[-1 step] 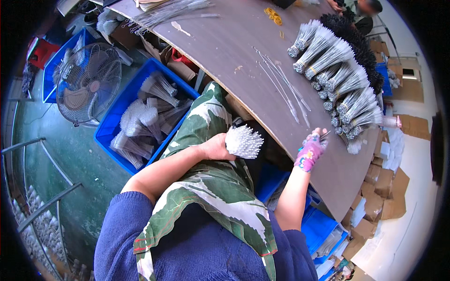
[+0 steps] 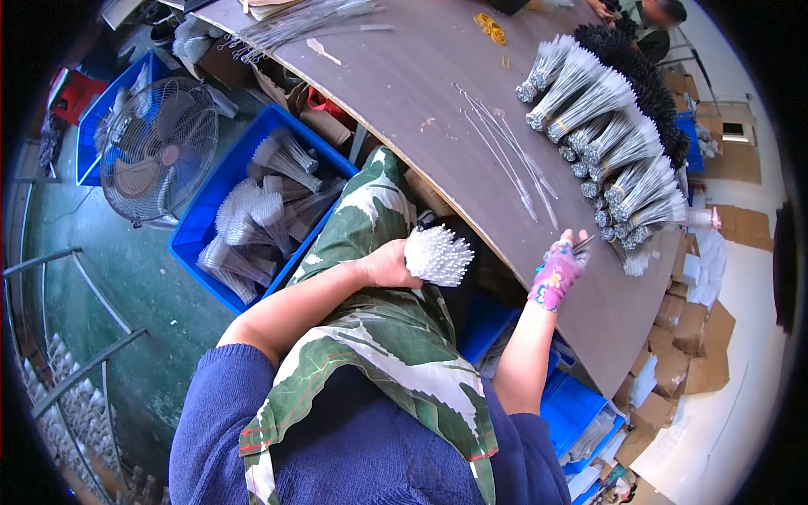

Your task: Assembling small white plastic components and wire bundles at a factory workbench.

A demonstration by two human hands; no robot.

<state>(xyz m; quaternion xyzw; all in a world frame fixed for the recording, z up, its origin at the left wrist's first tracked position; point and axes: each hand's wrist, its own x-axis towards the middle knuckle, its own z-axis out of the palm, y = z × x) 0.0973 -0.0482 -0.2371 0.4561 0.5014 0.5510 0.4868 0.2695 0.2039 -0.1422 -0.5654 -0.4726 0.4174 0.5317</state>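
Note:
My left hand (image 2: 389, 266) is bare and closed around a bundle of thin white-bristled wire brushes (image 2: 439, 255), held over my lap with the bristle ends facing up. My right hand (image 2: 557, 273), in a pink flowered fingerless glove, is raised over the table's near edge. Its fingertips are bent around a thin, dark, metallic-looking piece (image 2: 584, 241) too small to name. Several loose wire brushes (image 2: 518, 164) lie on the table beyond that hand. To their right, bundles of pale brushes (image 2: 593, 101) are lined up, wire ends toward me.
The brown table (image 2: 404, 93) curves across the front. Black-bristled brushes (image 2: 640, 80) and yellow bands (image 2: 490, 29) lie on it. At left stand a blue crate (image 2: 220, 295) of brush bundles and a fan (image 2: 160, 151). A person (image 2: 656, 29) sits at the far right; cardboard boxes (image 2: 707, 353) are stacked at right.
The fingertips of my right hand have spread slightly. My left hand and its bundle have not visibly moved.

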